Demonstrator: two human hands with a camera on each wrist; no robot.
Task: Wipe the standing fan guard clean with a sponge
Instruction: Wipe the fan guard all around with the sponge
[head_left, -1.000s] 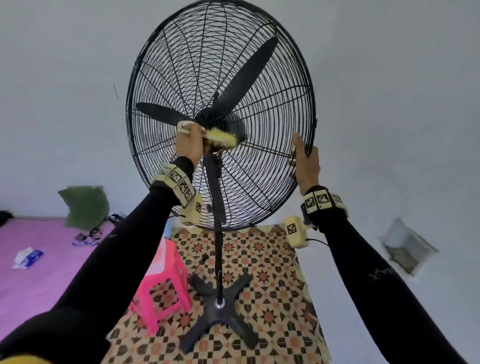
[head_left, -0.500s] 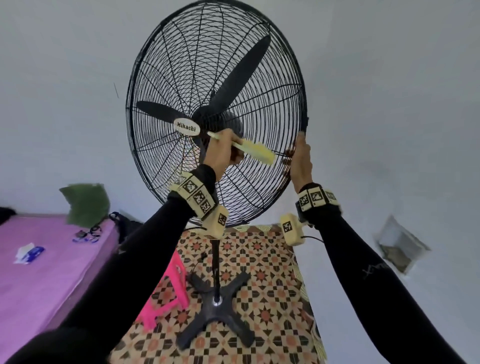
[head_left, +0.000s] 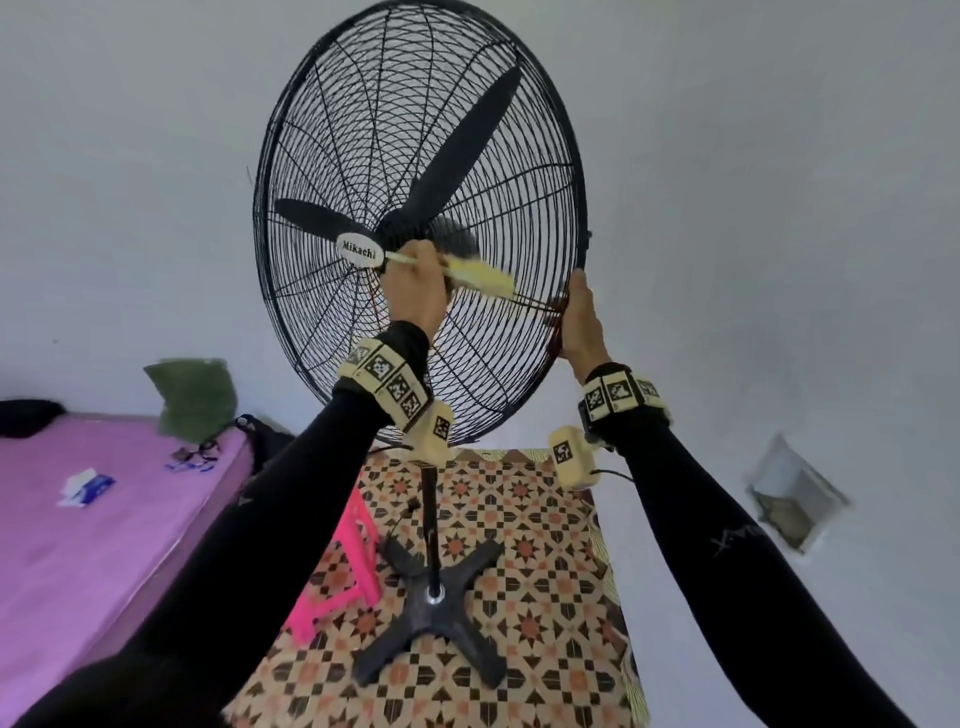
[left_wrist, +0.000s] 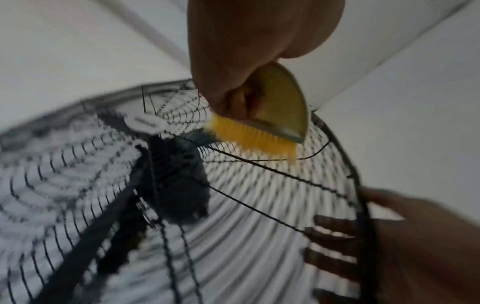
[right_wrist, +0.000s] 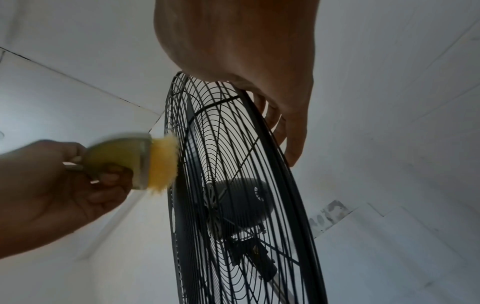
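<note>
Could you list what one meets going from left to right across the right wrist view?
Left hand → yellow brush it grips → front fan guard → fan motor → right hand holding the guard's rim.

1. The word "Mikachi" is showing in black letters on a white oval badge (head_left: 362, 250) at the hub of the black fan guard (head_left: 524, 332), sitting toward 9 o'clock from the hand beside it.
2. In the left wrist view the same badge (left_wrist: 145, 123) is appearing too blurred to read.
3. Black-and-white square code markers are showing on the cream wristbands (head_left: 387, 379), carrying no readable letters.
4. A pale mark is showing on the right sleeve (head_left: 737, 538), but it is not legible.
</note>
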